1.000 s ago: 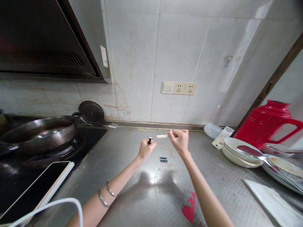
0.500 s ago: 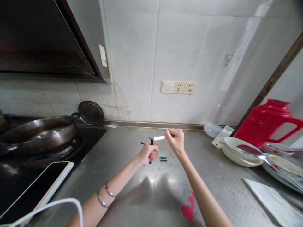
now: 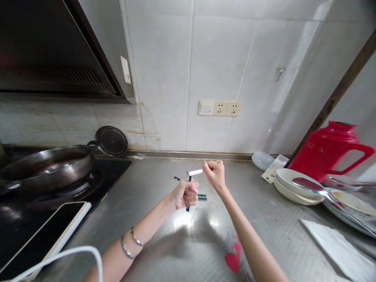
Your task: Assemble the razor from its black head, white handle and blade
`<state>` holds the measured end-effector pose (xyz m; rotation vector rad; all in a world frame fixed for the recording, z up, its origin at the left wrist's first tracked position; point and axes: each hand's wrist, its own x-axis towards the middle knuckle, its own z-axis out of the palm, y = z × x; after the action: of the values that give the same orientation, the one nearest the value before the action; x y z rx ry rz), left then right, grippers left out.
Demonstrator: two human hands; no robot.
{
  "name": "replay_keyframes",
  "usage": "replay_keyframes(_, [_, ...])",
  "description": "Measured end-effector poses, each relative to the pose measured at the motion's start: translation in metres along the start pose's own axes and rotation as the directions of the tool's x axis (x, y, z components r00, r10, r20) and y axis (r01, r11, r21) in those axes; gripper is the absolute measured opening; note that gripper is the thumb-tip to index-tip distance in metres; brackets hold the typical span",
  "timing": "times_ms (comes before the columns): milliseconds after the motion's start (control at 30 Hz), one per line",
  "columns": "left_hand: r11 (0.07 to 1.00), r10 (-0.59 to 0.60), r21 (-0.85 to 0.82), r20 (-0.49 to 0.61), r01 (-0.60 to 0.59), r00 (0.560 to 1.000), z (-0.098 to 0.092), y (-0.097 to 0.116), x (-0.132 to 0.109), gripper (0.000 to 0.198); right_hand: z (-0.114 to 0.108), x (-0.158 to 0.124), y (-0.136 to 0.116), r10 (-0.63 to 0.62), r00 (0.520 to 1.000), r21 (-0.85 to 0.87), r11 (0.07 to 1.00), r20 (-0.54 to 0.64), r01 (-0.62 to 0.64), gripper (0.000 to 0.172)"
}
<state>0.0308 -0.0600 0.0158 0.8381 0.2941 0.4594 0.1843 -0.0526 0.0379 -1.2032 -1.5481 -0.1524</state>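
My left hand (image 3: 184,193) is closed in a fist round a slim black stick-shaped tool (image 3: 189,181), held upright above the steel counter (image 3: 164,235). My right hand (image 3: 215,173) pinches one end of a small white bar (image 3: 195,172), whose other end meets the top of the black tool. Two small dark batteries (image 3: 202,196) lie on the counter just behind my left fist. A thin dark piece (image 3: 176,178) lies on the counter a little to the left of the tool.
A dark pan (image 3: 47,164) sits on the stove at left, a round lid (image 3: 111,141) behind it. A tablet (image 3: 44,231) with a white cable (image 3: 67,254) lies front left. Stacked plates (image 3: 296,188), a spoon (image 3: 311,186), a red jug (image 3: 331,150) and a white sheet (image 3: 337,250) are at right. A red mark (image 3: 234,258) is on the counter.
My left hand has drawn back toward me and turned the black tool upright. My right hand moved left with the white bar until it met the tool's top.
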Motion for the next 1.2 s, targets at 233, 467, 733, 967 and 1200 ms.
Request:
replay_keyframes(233, [0.996,0.044,0.078,-0.071,-0.039,0.996,-0.006,0.001,0.003,0.039,0.0,0.001,0.002,0.002,1.0,-0.014,1.0,-0.005,-0.002,0.046])
replay_keyframes(467, [0.96,0.158,0.256,-0.143,-0.117,0.977,-0.002,0.011,-0.002,0.041,-0.002,0.003,0.029,0.132,0.991,-0.034,0.991,-0.025,-0.133,0.049])
replay_keyframes(733, [0.751,0.556,0.64,-0.478,-0.164,0.681,-0.021,0.006,0.015,0.028,-0.013,-0.005,-0.021,0.449,0.824,0.491,0.662,0.346,-0.567,0.04])
replay_keyframes(967, [0.547,0.748,0.817,-0.38,-0.181,0.545,-0.024,-0.002,0.018,0.026,-0.02,-0.057,-0.089,0.286,0.543,0.555,0.045,0.79,-0.831,0.035])
replay_keyframes(1200, [0.531,0.776,0.828,-0.39,-0.18,0.496,-0.017,-0.002,0.015,0.027,-0.013,-0.096,-0.105,0.347,0.442,0.515,-0.151,0.827,-0.844,0.044])
